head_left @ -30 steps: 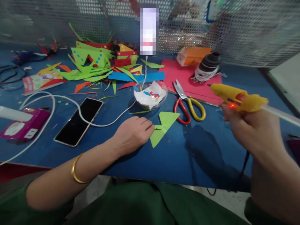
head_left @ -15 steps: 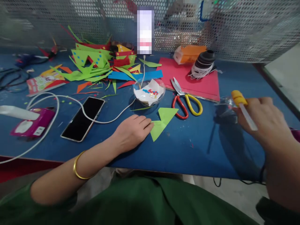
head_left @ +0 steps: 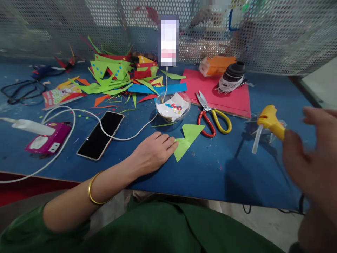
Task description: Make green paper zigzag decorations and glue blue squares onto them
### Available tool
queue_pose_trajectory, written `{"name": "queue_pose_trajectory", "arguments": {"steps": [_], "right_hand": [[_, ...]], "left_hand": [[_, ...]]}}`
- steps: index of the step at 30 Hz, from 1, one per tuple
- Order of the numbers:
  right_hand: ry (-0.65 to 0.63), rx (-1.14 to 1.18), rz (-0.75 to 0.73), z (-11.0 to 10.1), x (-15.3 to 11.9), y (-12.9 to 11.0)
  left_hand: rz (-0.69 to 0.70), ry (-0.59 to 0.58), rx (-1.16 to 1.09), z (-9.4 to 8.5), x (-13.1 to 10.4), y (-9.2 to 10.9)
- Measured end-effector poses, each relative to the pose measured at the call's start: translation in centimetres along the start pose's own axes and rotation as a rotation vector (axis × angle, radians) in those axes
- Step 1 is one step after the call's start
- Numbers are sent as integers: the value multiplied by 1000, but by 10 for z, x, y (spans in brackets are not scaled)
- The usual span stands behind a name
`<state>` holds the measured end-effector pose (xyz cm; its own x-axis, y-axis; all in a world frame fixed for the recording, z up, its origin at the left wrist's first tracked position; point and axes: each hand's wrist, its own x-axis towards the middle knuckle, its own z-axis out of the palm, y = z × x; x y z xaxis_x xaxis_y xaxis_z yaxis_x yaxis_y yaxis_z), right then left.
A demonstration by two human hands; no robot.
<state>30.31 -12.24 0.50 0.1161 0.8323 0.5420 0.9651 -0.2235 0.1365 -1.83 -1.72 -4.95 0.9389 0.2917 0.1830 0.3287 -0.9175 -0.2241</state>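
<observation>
My left hand (head_left: 155, 153) rests on the blue table, its fingers pressed together on the left end of a folded green paper piece (head_left: 191, 135). At the right, my right hand (head_left: 310, 151) is blurred, with its fingers apart, beside the handle end of a yellow glue gun (head_left: 271, 121). The glue gun stands on the table with a clear glue stick (head_left: 257, 138) poking out. Scissors with a red and a yellow handle (head_left: 221, 121) lie between the green paper and the glue gun.
A bowl (head_left: 173, 107) of small coloured bits is behind the green paper. Beyond it are a red sheet (head_left: 202, 86), a thread spool (head_left: 231, 77) and paper scraps (head_left: 105, 84). A phone (head_left: 101, 135), white cable and purple power block (head_left: 48, 137) lie left.
My right hand has let go of the yellow glue gun and opened, moving right. The glue gun now stands turned on the table. My left hand stays on the green paper; the view has shifted slightly.
</observation>
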Motion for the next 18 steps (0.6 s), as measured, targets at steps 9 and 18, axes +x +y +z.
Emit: {"name": "queue_pose_trajectory", "arguments": {"steps": [9, 18], "right_hand": [[-90, 326, -388, 22, 31, -123], [-344, 465, -124, 72, 77, -176]], "left_hand": [[-134, -15, -140, 3, 2, 4], [-206, -84, -211, -3, 11, 14]]}}
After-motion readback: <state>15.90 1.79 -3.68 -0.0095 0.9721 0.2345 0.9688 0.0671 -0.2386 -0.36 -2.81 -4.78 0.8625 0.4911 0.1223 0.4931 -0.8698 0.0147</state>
